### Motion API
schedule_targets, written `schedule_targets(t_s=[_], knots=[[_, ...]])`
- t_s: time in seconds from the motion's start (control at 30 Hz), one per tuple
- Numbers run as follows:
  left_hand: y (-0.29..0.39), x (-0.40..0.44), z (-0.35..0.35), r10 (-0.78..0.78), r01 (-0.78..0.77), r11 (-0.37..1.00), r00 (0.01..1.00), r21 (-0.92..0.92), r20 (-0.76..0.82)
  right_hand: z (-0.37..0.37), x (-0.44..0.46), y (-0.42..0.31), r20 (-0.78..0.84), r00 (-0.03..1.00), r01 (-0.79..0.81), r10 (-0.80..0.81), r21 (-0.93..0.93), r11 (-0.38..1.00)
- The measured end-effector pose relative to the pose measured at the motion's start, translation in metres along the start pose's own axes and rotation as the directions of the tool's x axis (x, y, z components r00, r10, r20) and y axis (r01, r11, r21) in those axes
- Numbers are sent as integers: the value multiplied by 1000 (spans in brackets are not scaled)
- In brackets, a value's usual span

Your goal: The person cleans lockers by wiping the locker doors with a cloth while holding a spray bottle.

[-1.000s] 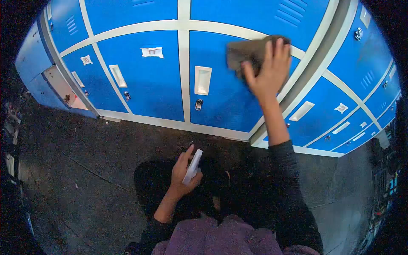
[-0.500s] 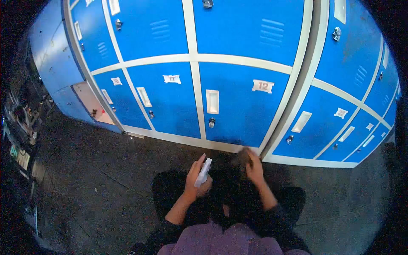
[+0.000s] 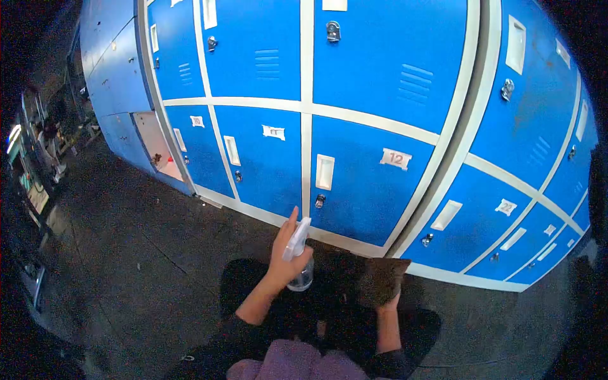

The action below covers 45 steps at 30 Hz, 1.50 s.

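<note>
My left hand (image 3: 286,258) is closed round the neck of a spray bottle with a white head (image 3: 296,239) and a clear body (image 3: 302,277), its index finger stretched toward the lockers. My right hand (image 3: 390,303) grips a brown cloth (image 3: 382,280), which covers most of its fingers. The cloth hangs low in front of the locker base, away from the doors. Nearest to both hands is the blue locker door (image 3: 361,183) labelled 12, with a white recessed handle (image 3: 325,172) and a metal lock (image 3: 320,201).
More blue lockers (image 3: 481,215) stand at the right, one labelled 22. At the far left an open compartment (image 3: 152,136) holds small items. Dark floor (image 3: 139,253) lies below. A seated person (image 3: 49,142) is at the left edge.
My right hand has come down from door 12 with the cloth, uncovering the label. My left hand still holds the bottle, now nearer the lockers. The view has shifted, showing more upper doors.
</note>
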<state>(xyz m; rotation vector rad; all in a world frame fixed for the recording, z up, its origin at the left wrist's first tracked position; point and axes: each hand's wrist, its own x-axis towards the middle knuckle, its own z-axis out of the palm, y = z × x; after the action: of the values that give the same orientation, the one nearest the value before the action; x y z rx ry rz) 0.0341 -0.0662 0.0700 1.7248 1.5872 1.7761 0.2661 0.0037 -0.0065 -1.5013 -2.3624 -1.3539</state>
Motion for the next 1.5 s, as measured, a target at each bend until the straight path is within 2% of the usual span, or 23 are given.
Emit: schedule_targets(t_s=[0.03, 0.07, 0.1, 0.13, 0.17, 0.2, 0.23, 0.3, 0.37, 0.4, 0.43, 0.5, 0.53, 0.6, 0.63, 0.67, 0.73, 0.83, 0.87, 0.97, 1.07, 1.2, 1.5], knots=[[-3, -5, -2, 3, -3, 1000, 1000, -11, -2, 1, -2, -4, -6, 1000, 15, -15, -72, 997], [-9, -10, -3, -88, 88, 995, 996, -52, 4, 2, -1, -5, -9, 999, 30, -31, -145, 989], [-15, -15, -6, -81, 81, 997, 997, -3, 20, 2, 2, -2, -87, 995, -27, 39, 136, 990], [-21, -21, -11, -75, 73, 996, 997, 45, 36, 0, 6, 0, -140, 982, -58, 125, 409, 911], [-29, -27, -16, -69, 64, 994, 996, 91, 54, -1, 11, 4, -164, 962, -62, 220, 651, 757], [-41, -33, -19, 0, -16, 980, 997, 197, 83, -4, 18, 8, -158, 937, -40, 313, 839, 542], [-50, -38, -18, -28, 8, 980, 995, 197, 95, -8, 26, 12, -119, 911, 2, 395, 959, 283], [-55, -42, -19, -85, 57, 978, 988, 201, 131, -24, 42, 19, 38, 862, 121, 505, 953, -279], [-55, -43, -18, 18, -43, 967, 994, 250, 105, -52, 84, 38, -374, 795, 300, 478, 927, 227], [-54, -43, -18, 71, -94, 957, 993, 275, 92, -59, 105, 42, -521, 747, 362, 413, 840, 405], [-52, -42, -19, 9, -32, 976, 995, 216, 103, -64, 124, 44, -650, 688, 412, 322, 715, 564], [-47, -38, -23, -108, 94, 990, 984, 104, 138, -69, 163, 39, -730, 663, 456, 169, 572, 682], [-48, -39, -22, -81, 63, 988, 989, 141, 126, -69, 179, 34, -758, 647, 478, 88, 493, 727], [-49, -43, -17, -24, 0, 975, 994, 221, 105, -64, 203, 19, -679, 733, 468, -34, 467, 750], [-47, -42, -18, -51, 20, 976, 990, 218, 134, -58, 212, 11, -632, 770, 463, -90, 455, 761], [-39, -41, -21, -79, 41, 975, 983, 218, 165, -53, 214, 3, -635, 766, 422, -100, 378, 824], [-37, -41, -23, -132, 77, 969, 966, 236, 224, -45, 213, -8, -618, 783, 356, -63, 363, 861], [-44, -45, -16, 13, -54, 970, 985, 236, 172, -41, 210, -14, -598, 795, 339, -102, 299, 892], [-43, -45, -15, 8, -52, 971, 983, 235, 184, -40, 208, -14, -591, 796, 347, -130, 271, 898], [-40, -39, -12, -25, -28, 972, 975, 233, 220, -39, 207, -23, -566, 815, 311, -123, 249, 917], [-42, -41, -9, -81, 18, 973, 960, 231, 267, -46, 213, -29, -521, 852, 220, -43, 282, 934], [-48, -46, -7, -76, 15, 975, 961, 223, 267, -42, 214, -41, -565, 824, 114, 43, 239, 964], [-40, -44, -12, -37, -32, 966, 965, 255, 261, -37, 199, -59, -476, 879, 196, 33, 423, 885]])
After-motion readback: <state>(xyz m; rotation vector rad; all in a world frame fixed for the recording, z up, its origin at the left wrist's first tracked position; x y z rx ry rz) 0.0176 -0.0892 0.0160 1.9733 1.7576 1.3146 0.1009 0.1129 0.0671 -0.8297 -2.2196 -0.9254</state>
